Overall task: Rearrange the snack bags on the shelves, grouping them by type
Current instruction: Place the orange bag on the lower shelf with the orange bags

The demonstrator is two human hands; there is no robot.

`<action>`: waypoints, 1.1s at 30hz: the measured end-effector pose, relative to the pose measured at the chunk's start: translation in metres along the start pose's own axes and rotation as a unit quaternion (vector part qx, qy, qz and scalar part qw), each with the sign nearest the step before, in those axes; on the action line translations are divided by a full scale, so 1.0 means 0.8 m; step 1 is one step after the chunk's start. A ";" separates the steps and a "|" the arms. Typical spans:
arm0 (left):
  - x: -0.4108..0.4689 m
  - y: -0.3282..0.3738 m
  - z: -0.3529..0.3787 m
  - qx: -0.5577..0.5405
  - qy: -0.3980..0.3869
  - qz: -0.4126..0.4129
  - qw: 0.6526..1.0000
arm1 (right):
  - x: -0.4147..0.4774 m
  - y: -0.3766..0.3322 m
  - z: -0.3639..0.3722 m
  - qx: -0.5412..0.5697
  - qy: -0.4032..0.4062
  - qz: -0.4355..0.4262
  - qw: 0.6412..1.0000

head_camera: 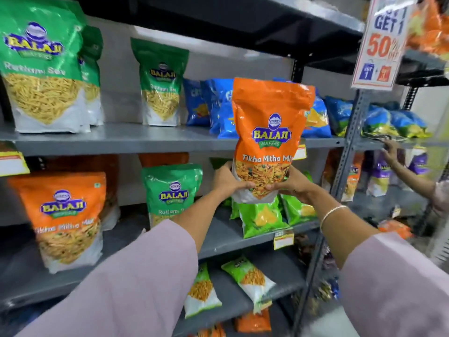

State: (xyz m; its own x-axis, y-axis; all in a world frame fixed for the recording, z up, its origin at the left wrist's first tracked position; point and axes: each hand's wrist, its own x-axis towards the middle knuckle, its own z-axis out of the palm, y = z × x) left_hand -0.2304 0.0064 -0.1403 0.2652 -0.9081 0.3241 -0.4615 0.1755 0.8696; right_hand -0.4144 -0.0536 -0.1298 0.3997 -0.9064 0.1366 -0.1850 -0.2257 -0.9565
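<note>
An orange Tikha Mitha Mix bag [268,132] is held upright in front of the shelves, its bottom gripped by my left hand [229,180] and my right hand [289,183]. On the upper shelf [121,139] stand green Ratlami Sev bags [41,69], one more green bag [160,83] and blue chip bags [216,108]. The middle shelf [218,237] holds another orange Tikha Mitha Mix bag [65,220], a green Ratlami Sev bag [171,193] and light green chip bags [262,215].
Another person's hand [391,152] reaches onto the neighbouring rack at the right, among blue and purple bags. A promotion sign [381,40] hangs at the top right. A grey upright post [349,147] separates the racks. The lower shelf carries small tilted bags [247,278].
</note>
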 end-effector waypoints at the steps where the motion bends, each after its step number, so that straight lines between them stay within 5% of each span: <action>1: -0.004 -0.013 0.003 0.003 -0.005 -0.006 1.000 | -0.001 0.013 0.006 0.005 0.006 0.009 1.000; 6: -0.015 -0.084 0.007 0.023 -0.058 -0.079 0.995 | 0.006 0.076 0.048 -0.010 0.003 0.044 0.999; 18: 0.024 -0.224 0.032 0.065 -0.037 -0.202 0.977 | 0.090 0.212 0.113 0.009 -0.037 0.098 0.994; 33: 0.096 -0.292 0.044 0.033 0.004 -0.254 0.967 | 0.196 0.265 0.140 0.050 -0.054 0.111 0.991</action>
State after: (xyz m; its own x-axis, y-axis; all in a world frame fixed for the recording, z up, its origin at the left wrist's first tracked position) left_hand -0.1319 -0.1175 -0.3319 0.4776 -0.8680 -0.1358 -0.3235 -0.3174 0.8914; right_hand -0.2902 -0.2038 -0.3401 0.4541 -0.8849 -0.1035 -0.1909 0.0168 -0.9815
